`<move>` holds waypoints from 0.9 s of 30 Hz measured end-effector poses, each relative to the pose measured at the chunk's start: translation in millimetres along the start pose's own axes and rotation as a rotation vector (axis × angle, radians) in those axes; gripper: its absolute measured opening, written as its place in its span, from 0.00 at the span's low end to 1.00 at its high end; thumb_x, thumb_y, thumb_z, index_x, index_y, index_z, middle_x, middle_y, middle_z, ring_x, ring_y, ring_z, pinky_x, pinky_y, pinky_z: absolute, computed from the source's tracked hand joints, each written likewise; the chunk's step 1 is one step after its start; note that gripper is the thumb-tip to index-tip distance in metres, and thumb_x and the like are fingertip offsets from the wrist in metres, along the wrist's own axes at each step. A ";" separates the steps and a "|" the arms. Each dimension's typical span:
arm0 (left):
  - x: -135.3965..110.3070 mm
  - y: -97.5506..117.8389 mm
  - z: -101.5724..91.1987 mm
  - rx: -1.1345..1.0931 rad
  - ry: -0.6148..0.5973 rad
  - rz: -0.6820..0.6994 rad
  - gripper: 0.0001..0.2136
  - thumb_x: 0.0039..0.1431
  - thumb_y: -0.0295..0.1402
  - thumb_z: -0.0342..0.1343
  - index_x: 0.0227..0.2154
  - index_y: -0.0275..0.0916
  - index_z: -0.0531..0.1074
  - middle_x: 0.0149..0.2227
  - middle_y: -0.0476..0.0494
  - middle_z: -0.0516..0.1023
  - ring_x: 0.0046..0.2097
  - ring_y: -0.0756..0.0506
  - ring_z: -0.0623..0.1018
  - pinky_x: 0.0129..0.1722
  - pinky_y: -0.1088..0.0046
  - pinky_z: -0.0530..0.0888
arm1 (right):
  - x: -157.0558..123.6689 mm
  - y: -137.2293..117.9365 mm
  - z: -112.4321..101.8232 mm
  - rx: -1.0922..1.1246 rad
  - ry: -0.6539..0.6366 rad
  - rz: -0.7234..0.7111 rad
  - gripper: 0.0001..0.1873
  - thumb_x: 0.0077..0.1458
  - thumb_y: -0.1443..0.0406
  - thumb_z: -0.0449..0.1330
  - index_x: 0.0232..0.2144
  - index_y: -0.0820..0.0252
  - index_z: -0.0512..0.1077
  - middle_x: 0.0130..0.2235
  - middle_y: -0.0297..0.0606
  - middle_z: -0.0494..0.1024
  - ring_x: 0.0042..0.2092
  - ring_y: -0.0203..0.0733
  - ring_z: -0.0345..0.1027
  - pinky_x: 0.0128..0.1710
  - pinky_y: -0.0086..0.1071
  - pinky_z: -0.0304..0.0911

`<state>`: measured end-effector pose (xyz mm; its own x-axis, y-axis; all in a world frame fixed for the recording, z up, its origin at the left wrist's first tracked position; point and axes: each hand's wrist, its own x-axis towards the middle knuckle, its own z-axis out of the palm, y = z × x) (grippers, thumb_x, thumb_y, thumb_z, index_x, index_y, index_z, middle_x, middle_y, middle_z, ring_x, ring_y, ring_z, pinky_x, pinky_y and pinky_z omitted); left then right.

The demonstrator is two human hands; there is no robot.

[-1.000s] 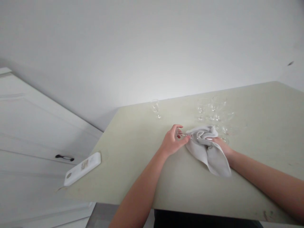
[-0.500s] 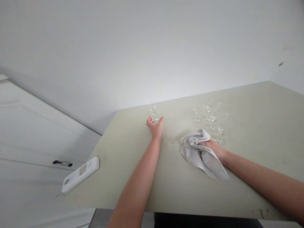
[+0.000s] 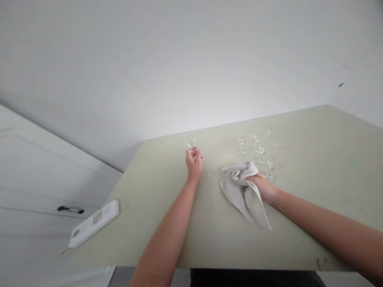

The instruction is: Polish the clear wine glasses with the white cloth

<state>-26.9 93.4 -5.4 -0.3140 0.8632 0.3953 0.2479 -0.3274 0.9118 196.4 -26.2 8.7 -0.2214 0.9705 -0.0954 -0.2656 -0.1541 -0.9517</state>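
Observation:
My left hand (image 3: pixel 194 161) is closed around the lower part of a clear stemmed glass (image 3: pixel 190 141), whose bowl points up above my fingers. My right hand (image 3: pixel 259 184) grips a pale grey cloth (image 3: pixel 243 191), its fingers largely hidden in the folds. Out of the cloth's left side sticks the stem and foot of another stemmed glass (image 3: pixel 214 175), lying sideways with its bowl wrapped. Just beyond my right hand, several clear stemmed glasses (image 3: pixel 260 139) stand in a group; their outlines overlap and are faint.
The pale green tabletop (image 3: pixel 155 191) meets a white wall (image 3: pixel 191 67) at the back. Near the left edge lies a white oblong device (image 3: pixel 94 223) with a round mark and a label. White cabinet doors (image 3: pixel 38 171) with a black handle (image 3: pixel 70 209) stand left of the table.
My left hand's fingers, spread apart near the glass before, are now closed on it. My right hand keeps hold of the cloth and wrapped glass. The view has shifted slightly.

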 end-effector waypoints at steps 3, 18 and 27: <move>-19.0 9.6 -7.1 0.031 -0.193 0.012 0.11 0.60 0.43 0.59 0.39 0.40 0.71 0.25 0.53 0.71 0.26 0.50 0.72 0.29 0.75 0.68 | 0.6 -0.5 2.0 0.013 0.032 0.053 0.19 0.41 0.62 0.68 0.39 0.57 0.80 0.38 0.40 0.85 0.46 0.55 0.78 0.50 0.46 0.71; -24.1 7.6 -8.9 0.018 -0.394 -0.075 0.12 0.56 0.43 0.62 0.35 0.40 0.71 0.27 0.51 0.74 0.29 0.49 0.73 0.32 0.74 0.69 | 2.2 4.5 1.3 0.044 -0.029 0.015 0.16 0.44 0.63 0.70 0.40 0.55 0.81 0.41 0.38 0.85 0.52 0.54 0.76 0.58 0.46 0.67; -16.5 -4.5 -0.4 0.001 -0.432 -0.153 0.11 0.55 0.41 0.62 0.35 0.39 0.71 0.33 0.45 0.77 0.37 0.45 0.77 0.40 0.70 0.71 | 2.5 3.3 1.9 0.006 0.036 0.008 0.14 0.40 0.57 0.72 0.32 0.55 0.81 0.40 0.39 0.85 0.46 0.55 0.78 0.54 0.47 0.70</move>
<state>-23.3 80.5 -16.0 0.0635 0.9829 0.1731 0.2297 -0.1832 0.9559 193.2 -24.6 5.8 -0.1894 0.9753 -0.1137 -0.2691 -0.1629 -0.9492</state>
